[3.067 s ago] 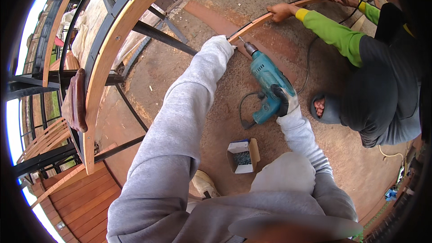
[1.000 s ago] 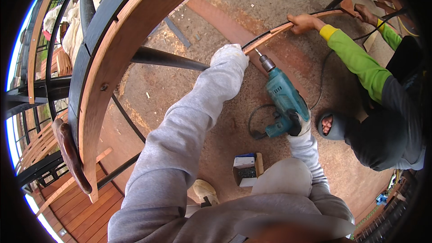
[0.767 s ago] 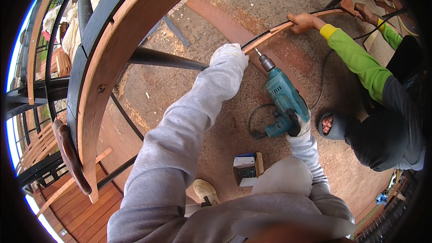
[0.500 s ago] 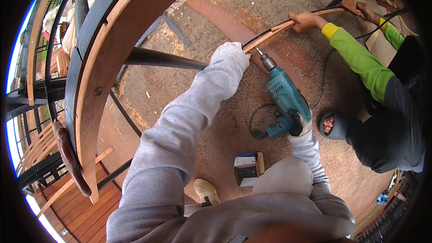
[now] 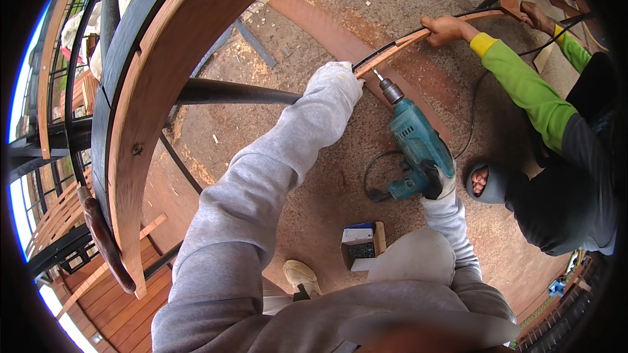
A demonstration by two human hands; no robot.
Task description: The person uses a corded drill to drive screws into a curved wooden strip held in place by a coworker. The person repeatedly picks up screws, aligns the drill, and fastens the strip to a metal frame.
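Note:
My gloved left hand (image 5: 335, 80) is closed around the near end of a thin curved wooden strip (image 5: 400, 48) with a black bar along its far side. In my right hand (image 5: 443, 184), also gloved, is a teal corded power drill (image 5: 417, 132), held by its rear grip. The drill's bit points up and left, its tip very close to the strip just right of my left hand; whether it touches, I cannot tell. A co-worker's bare hand (image 5: 446, 29) grips the same strip farther right, and their other hand (image 5: 536, 17) is near its far end.
A large curved wooden beam on a black metal frame (image 5: 127, 150) rises at the left, with a brown wooden handle (image 5: 104, 242) beside it. Black tubing (image 5: 239, 94) runs behind my left arm. On the ground lie a reddish plank (image 5: 314, 23) and an open box of small dark pieces (image 5: 362, 248).
The view has shifted slightly. Both hands, the drill and the strip keep nearly the same positions relative to one another.

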